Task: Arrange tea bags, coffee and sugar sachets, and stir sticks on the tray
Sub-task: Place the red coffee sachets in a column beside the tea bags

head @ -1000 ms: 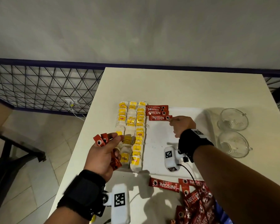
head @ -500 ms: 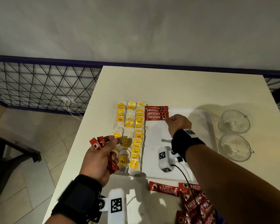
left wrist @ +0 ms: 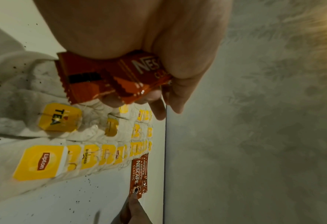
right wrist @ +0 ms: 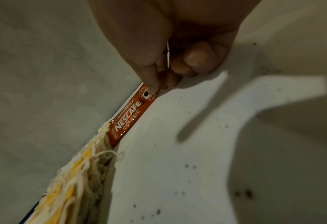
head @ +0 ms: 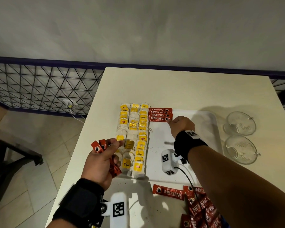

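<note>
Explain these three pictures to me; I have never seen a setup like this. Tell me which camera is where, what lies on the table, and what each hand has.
No machine here: a person works with bare hands, wearing a camera on the head and one on each wrist.

The head view looks down on a table with a white tray. On the tray lie rows of tea bags and three stacked coffee sachets. Loose coffee sachets lie near the table's front edge, and two glass cups stand to the right.

The left wrist view shows the left hand gripping a bunch of sachets. The right wrist view shows the right hand with a fingertip on the end of the nearest tray sachet.
</note>
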